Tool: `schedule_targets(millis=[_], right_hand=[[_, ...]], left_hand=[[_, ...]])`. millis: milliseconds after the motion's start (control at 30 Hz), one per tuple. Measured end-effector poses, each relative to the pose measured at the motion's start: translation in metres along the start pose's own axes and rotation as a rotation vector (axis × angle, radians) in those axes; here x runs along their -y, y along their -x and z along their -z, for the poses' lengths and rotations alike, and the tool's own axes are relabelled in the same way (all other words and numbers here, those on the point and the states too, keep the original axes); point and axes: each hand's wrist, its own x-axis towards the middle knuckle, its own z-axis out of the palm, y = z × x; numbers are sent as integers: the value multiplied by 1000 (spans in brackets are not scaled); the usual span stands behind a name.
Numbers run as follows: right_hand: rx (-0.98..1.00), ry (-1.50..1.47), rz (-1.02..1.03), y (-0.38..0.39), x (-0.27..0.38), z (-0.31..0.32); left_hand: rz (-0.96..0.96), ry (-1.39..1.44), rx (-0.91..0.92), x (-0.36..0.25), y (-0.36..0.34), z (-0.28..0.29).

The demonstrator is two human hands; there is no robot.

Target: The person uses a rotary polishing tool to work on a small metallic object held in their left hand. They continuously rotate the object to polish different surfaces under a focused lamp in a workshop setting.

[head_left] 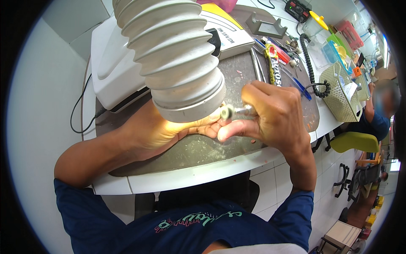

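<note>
My right hand point(277, 114) is closed around a rotary handpiece point(245, 111), whose silvery nose points left between thumb and fingers. At its end sits a small round pale tip point(227, 111) with a dark centre. My left hand point(179, 129) reaches under the mouth of a ribbed white suction hose point(182, 63), which covers part of it. Its fingers are curled together, right beside the tip and my right thumb. Whatever the left fingers grip is hidden. Bright light falls on both hands, above a worn grey-brown mat point(203, 154).
A white machine point(114, 67) stands left, a white and yellow box point(230, 31) behind the hose. Pens, a yellow tube point(272, 63) and small burs lie at the back right. A black coiled cord point(311, 63) runs from a control box point(298, 9) past a cream basket point(341, 93). Another person point(372, 112) sits far right.
</note>
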Motion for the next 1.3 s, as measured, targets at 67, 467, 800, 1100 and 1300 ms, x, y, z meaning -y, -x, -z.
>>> schedule_targets(millis=[67,467,800,1100,1300], right_hand=[[5,-3,23,0,0,0],[-93,18,-47,0,-3,6],[-44,42,-49,1,-1,0],[-28,27,-31,0,0,0],[1,-18,-59,1,3,1]], left_hand=[[6,61,-22,3,0,2],[-39,87,-50,1,-2,-5],[3,-186,-55,1,-1,-3],[28,-136,-47,-2,1,-8],[-37,-405,-33,-4,2,-8]])
